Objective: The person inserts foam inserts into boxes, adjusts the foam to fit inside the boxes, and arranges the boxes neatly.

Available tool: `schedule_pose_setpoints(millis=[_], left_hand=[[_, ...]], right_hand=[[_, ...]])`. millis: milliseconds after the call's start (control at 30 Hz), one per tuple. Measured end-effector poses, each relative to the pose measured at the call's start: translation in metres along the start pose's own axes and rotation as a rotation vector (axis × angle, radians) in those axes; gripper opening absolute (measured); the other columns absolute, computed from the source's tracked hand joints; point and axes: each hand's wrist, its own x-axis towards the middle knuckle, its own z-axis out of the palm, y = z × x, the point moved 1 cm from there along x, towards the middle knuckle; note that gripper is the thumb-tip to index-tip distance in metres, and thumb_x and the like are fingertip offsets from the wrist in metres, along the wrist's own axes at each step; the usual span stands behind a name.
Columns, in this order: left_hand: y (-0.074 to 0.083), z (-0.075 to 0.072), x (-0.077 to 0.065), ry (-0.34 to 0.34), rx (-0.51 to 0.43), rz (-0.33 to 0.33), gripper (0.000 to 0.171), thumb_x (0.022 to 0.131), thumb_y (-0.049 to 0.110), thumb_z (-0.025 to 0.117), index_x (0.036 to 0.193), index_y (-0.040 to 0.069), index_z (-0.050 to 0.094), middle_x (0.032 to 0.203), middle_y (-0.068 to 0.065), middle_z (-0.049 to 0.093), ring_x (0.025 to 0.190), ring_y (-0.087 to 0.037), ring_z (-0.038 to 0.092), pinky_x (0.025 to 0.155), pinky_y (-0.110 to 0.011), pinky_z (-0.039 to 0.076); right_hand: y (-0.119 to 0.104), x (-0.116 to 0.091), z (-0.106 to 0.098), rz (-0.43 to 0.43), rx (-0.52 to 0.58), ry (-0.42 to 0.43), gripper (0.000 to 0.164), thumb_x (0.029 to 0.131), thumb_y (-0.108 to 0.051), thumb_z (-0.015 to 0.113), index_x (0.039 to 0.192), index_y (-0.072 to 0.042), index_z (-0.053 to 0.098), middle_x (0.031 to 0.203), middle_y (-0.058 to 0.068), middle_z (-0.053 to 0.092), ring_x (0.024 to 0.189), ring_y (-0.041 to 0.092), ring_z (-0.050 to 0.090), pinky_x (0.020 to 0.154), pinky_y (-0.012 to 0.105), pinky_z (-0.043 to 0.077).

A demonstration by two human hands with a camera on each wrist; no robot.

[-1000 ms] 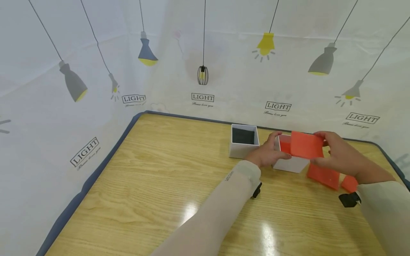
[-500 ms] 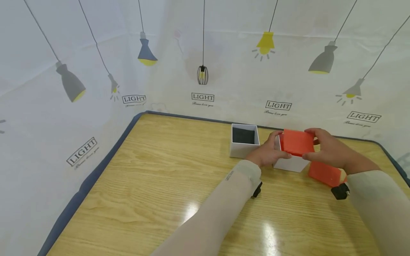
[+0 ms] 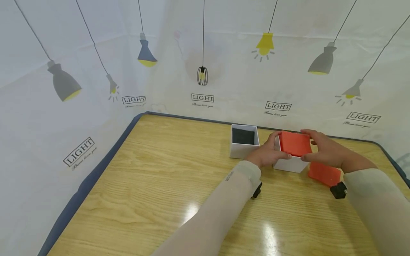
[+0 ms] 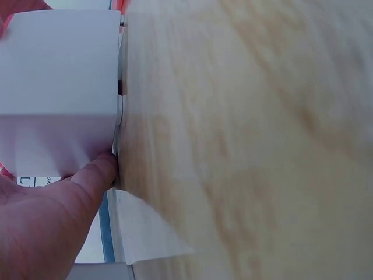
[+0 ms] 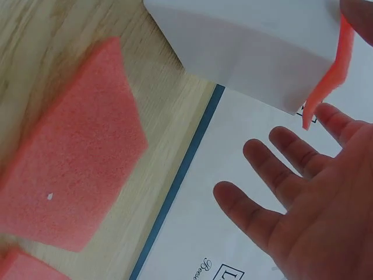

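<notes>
A white box (image 3: 289, 164) stands near the table's back edge, right of centre. My left hand (image 3: 267, 153) grips its left side, with the thumb (image 4: 96, 172) low against a wall in the left wrist view. Over the box's open top lies a red foam sheet (image 3: 295, 144), almost level with the rim. My right hand (image 3: 328, 152) holds the sheet's right edge between thumb and index finger; its other fingers (image 5: 250, 213) spread free beside the box. In the right wrist view the sheet's edge (image 5: 333, 76) sticks out past the box wall.
Just left stands a second white box (image 3: 245, 151) with a dark foam pad (image 3: 243, 136) inside. Another red foam piece (image 3: 325, 173) lies on the wooden table right of the first box, and a further red piece (image 5: 29, 268) shows beside it. A printed curtain rises behind.
My right hand has carried the red foam sheet left and lowered it from a tilt to nearly flat over the box top. The left hand has stayed on the box.
</notes>
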Motion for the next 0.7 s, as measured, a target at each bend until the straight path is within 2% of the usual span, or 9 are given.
schedule_pose_setpoints(millis=[133,267,367,500,600,700], left_hand=[[-0.001,0.000,0.001,0.002,0.009,0.006,0.091,0.091,0.033,0.082,0.159,0.048,0.026,0.168,0.010,0.036,0.151,-0.017,0.038,0.124,-0.051,0.033],[-0.001,0.000,0.000,0.003,0.030,0.014,0.090,0.091,0.035,0.081,0.160,0.049,0.024,0.168,0.009,0.036,0.152,-0.017,0.038,0.124,-0.051,0.033],[0.000,0.000,0.000,0.009,0.043,0.013,0.089,0.091,0.037,0.081,0.159,0.051,0.024,0.168,0.009,0.038,0.152,-0.017,0.039,0.123,-0.051,0.034],[0.000,0.000,-0.001,0.011,0.047,0.007,0.089,0.091,0.039,0.080,0.158,0.053,0.024,0.167,0.009,0.038,0.151,-0.017,0.040,0.123,-0.050,0.035],[0.000,0.000,-0.002,0.003,0.041,0.009,0.089,0.091,0.039,0.080,0.159,0.053,0.024,0.167,0.008,0.039,0.151,-0.017,0.041,0.123,-0.049,0.035],[-0.002,-0.001,-0.002,-0.001,0.043,0.016,0.090,0.091,0.039,0.080,0.159,0.052,0.023,0.167,0.006,0.040,0.150,-0.016,0.043,0.123,-0.047,0.035]], right_hand=[[-0.002,-0.006,0.002,-0.010,-0.048,0.036,0.105,0.091,-0.035,0.079,0.166,-0.001,0.015,0.163,0.035,0.024,0.141,0.060,0.030,0.103,0.080,0.039],[-0.004,-0.015,0.007,-0.070,-0.153,0.130,0.105,0.089,-0.040,0.084,0.166,-0.003,0.022,0.166,0.032,0.025,0.146,0.056,0.028,0.106,0.079,0.037],[-0.007,-0.024,0.013,-0.150,-0.263,0.204,0.103,0.086,-0.038,0.087,0.164,-0.003,0.030,0.167,0.027,0.029,0.147,0.054,0.031,0.105,0.076,0.041],[-0.006,-0.034,0.023,-0.303,-0.400,0.294,0.099,0.080,-0.033,0.090,0.160,-0.003,0.040,0.166,0.022,0.036,0.145,0.050,0.039,0.107,0.069,0.044],[-0.005,-0.038,0.031,-0.393,-0.443,0.338,0.096,0.077,-0.029,0.091,0.158,-0.006,0.046,0.164,0.019,0.040,0.144,0.045,0.041,0.113,0.063,0.039],[-0.004,-0.040,0.036,-0.437,-0.444,0.334,0.093,0.077,-0.027,0.091,0.157,-0.007,0.047,0.164,0.018,0.042,0.145,0.044,0.042,0.121,0.061,0.031]])
